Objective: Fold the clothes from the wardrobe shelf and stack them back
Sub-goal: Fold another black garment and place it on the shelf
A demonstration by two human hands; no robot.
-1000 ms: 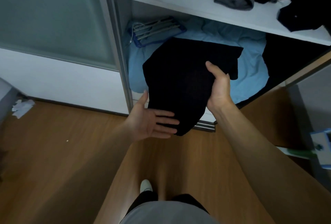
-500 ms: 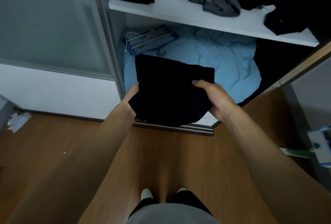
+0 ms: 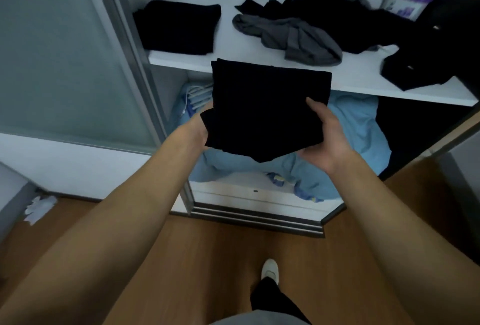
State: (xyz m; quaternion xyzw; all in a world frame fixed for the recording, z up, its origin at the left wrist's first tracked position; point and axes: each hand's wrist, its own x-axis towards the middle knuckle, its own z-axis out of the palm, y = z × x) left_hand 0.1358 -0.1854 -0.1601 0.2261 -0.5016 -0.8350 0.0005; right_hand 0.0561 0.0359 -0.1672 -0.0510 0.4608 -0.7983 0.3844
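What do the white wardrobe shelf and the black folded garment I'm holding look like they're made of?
The white wardrobe shelf looks like laminated board: flat, smooth, matte, straight front edge. The black folded garment is soft matte fabric: layered folds, drooping lower corner; weave too dark to tell.

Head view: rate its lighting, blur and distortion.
Head view: dim, bluish light; the black garment shows no fold detail; the white shelf stays readable; slight softness throughout, no glare; wide angle stretches the forearms and tilts the door frame.
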